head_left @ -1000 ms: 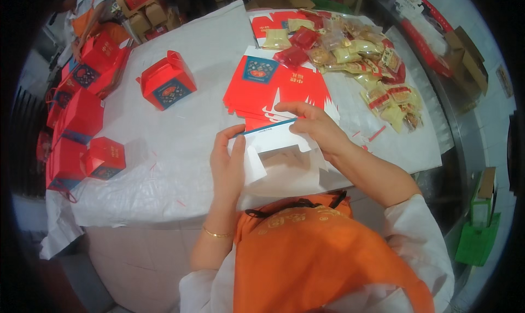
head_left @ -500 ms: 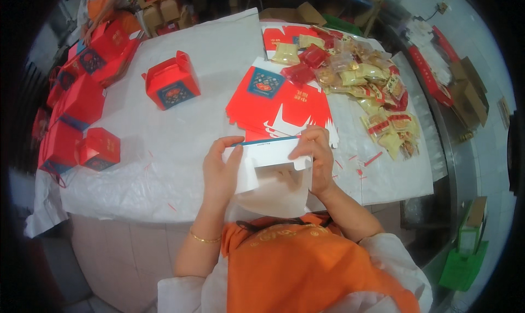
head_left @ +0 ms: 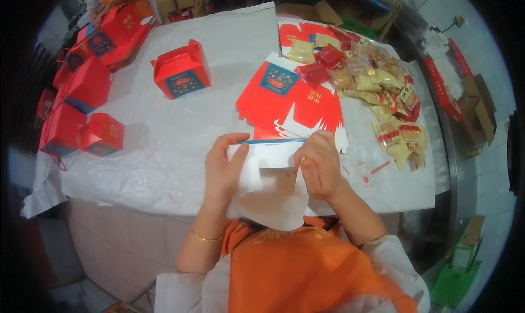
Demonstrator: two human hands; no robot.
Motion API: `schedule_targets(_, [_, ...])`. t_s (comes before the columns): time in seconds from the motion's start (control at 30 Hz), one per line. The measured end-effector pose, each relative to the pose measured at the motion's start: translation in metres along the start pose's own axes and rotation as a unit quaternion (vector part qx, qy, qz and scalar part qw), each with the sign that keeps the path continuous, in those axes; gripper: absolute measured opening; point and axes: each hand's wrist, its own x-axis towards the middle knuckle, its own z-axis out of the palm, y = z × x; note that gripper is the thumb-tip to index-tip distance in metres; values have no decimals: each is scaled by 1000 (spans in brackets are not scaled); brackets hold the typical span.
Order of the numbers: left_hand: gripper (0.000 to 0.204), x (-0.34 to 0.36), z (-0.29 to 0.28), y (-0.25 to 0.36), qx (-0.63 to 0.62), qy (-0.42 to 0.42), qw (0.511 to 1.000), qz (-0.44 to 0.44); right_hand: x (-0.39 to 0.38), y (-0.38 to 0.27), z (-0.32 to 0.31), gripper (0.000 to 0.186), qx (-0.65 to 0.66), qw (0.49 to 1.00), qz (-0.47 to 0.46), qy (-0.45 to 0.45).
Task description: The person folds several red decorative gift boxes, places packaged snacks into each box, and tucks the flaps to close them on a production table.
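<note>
Between my hands, at the table's near edge, is a partly folded cardboard gift box (head_left: pixel 270 201), its white inner side and flaps facing me and a blue strip along its far edge. My left hand (head_left: pixel 223 162) grips its left side, thumb on the white panel. With fingers curled in, my right hand (head_left: pixel 320 165) holds the right corner and a side flap. Just beyond lies a fanned stack of flat red box blanks (head_left: pixel 295 102) with blue panels and white edges. A finished red box with a handle top (head_left: pixel 181 72) stands upright farther left.
Several red boxes (head_left: pixel 87 86) line the table's left side. Wrapped snacks in yellow and red packets (head_left: pixel 377 86) are heaped at the right. Red paper scraps (head_left: pixel 377 168) lie near the right front. A co-worker in orange (head_left: pixel 136 7) is at the far left. Whitish sheeting (head_left: pixel 131 176) covers the table.
My right hand's fingers have curled inward and down around the box's right corner, bending the side flap. The view has shifted slightly, while my left hand keeps its grip.
</note>
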Motion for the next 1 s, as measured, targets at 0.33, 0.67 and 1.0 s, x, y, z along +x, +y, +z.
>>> schedule_targets(0.33, [23, 17, -9, 13, -172, -16, 985, -2, 41, 0, -4, 7, 15, 990, -5, -139])
schedule_targets(0.67, [13, 27, -49, 1, 42, -74, 964, 250, 72, 3, 16, 15, 13, 987, 91, -133])
schedule_targets(1.0, [22, 33, -23, 18, 183, -10, 958, 222, 70, -15, 8, 13, -198, 933, 102, -283])
